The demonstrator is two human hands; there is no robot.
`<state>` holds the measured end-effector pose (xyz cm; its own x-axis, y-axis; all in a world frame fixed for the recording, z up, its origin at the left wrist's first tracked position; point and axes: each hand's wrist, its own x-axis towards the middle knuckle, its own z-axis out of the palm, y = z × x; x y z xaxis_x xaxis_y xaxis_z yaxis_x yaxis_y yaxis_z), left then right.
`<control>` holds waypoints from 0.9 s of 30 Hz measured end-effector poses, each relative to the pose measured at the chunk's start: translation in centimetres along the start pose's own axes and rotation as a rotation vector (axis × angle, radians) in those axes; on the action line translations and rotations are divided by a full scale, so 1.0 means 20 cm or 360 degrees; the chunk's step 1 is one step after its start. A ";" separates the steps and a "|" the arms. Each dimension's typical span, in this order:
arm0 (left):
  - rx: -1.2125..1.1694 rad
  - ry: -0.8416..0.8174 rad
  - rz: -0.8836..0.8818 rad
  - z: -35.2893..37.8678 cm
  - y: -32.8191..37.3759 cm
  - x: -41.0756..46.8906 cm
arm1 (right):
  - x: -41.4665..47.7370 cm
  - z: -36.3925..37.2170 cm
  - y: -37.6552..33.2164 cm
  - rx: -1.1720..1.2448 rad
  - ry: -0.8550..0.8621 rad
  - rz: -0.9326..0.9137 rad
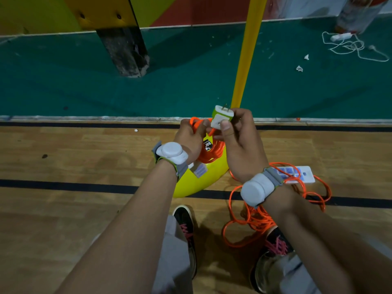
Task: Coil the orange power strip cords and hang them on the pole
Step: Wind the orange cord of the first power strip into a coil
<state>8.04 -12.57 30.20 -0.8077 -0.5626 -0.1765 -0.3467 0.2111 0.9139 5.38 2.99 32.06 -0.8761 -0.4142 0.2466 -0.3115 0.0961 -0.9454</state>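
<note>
My left hand (189, 137) grips a coiled orange cord (210, 152) in front of the yellow pole (247, 52). A white strip end (199, 170) hangs below that coil by my left wrist. My right hand (239, 136) pinches the coil's white and green plug (221, 117), prongs pointing up. A second orange cord (252, 221) lies loose and tangled on the wooden floor by my right foot, joined to a white power strip (297, 174) with blue sockets.
The pole's yellow base (203, 181) sits on the wooden floor just ahead of my shoes. Beyond lies green flooring with a dark post (125, 49), paper scraps, and a white power strip with white cord (350, 44) at far right.
</note>
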 end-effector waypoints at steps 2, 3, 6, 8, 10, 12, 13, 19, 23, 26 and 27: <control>-0.0017 -0.0020 -0.0010 0.00 -0.01 -0.01 | 0.00 0.01 -0.02 0.0133 0.0036 0.0028; -0.0021 -0.0027 -0.0018 0.01 -0.01 -0.01 | -0.01 0.02 -0.03 0.0190 0.0052 0.0042; -0.0017 -0.0035 -0.0049 0.01 -0.01 -0.02 | -0.02 0.04 -0.07 0.0325 0.0064 0.0092; -0.0023 -0.0002 -0.0100 0.01 0.00 -0.02 | -0.03 0.04 -0.08 0.0389 0.0073 0.0110; -0.0072 -0.0018 -0.0147 0.01 0.01 -0.04 | -0.04 0.05 -0.10 0.0416 0.0090 0.0114; -0.0215 -0.0063 -0.0236 0.00 0.01 -0.05 | -0.05 0.06 -0.11 0.0403 0.0089 0.0105; -0.0293 -0.0115 -0.0271 0.00 0.00 -0.05 | -0.06 0.07 -0.11 0.0389 0.0085 0.0104; -0.0097 -0.0119 -0.0229 -0.01 0.02 -0.04 | -0.07 0.09 -0.14 0.0422 0.0081 0.0162; 0.0117 -0.0083 -0.0075 -0.02 0.00 -0.03 | -0.08 0.08 -0.17 0.0527 0.0043 0.0155; 0.0294 -0.0114 0.0097 -0.03 -0.09 0.02 | -0.07 0.08 -0.19 0.0600 0.0027 0.0143; 0.0425 -0.0162 0.0118 -0.04 -0.11 0.04 | -0.06 0.08 -0.20 0.0645 0.0042 0.0139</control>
<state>8.48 -14.09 28.24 -0.8744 -0.4577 -0.1610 -0.3875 0.4591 0.7994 8.31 1.76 35.15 -0.9035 -0.3967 0.1620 -0.0700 -0.2363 -0.9691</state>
